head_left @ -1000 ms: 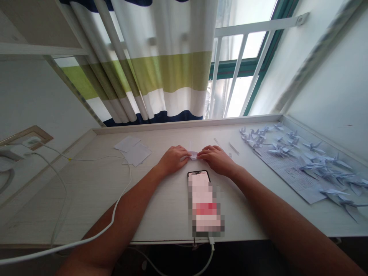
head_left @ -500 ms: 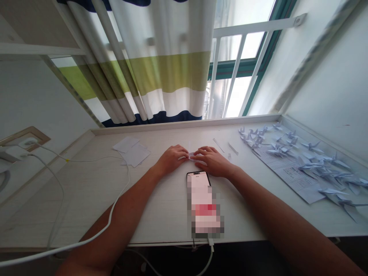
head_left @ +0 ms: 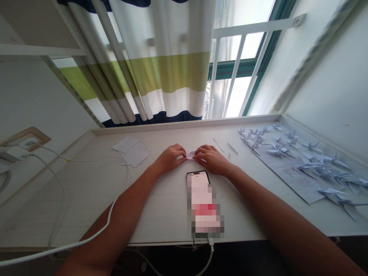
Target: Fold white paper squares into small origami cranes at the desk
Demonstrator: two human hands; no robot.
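A small folded piece of white paper (head_left: pixel 190 155) stands between my hands at the middle of the table, with a thin point sticking up. My left hand (head_left: pixel 173 156) pinches its left side, fingers curled in. On the other side my right hand (head_left: pixel 212 158) grips the paper's right edge between thumb and fingers. Part of the paper is hidden behind the fingertips. Just below the hands lies a phone (head_left: pixel 198 177) with a lit screen, blurred over most of its face.
Several folded paper cranes (head_left: pixel 280 148) cover the table's right side, some on a printed sheet (head_left: pixel 301 191). Loose white paper squares (head_left: pixel 136 154) lie at left, narrow paper strips (head_left: pixel 233 148) right of my hands. A white cable (head_left: pixel 117 199) crosses my left forearm.
My hands have drawn slightly apart, so more of the folded paper shows between them. The phone and the paper cranes have stayed in place.
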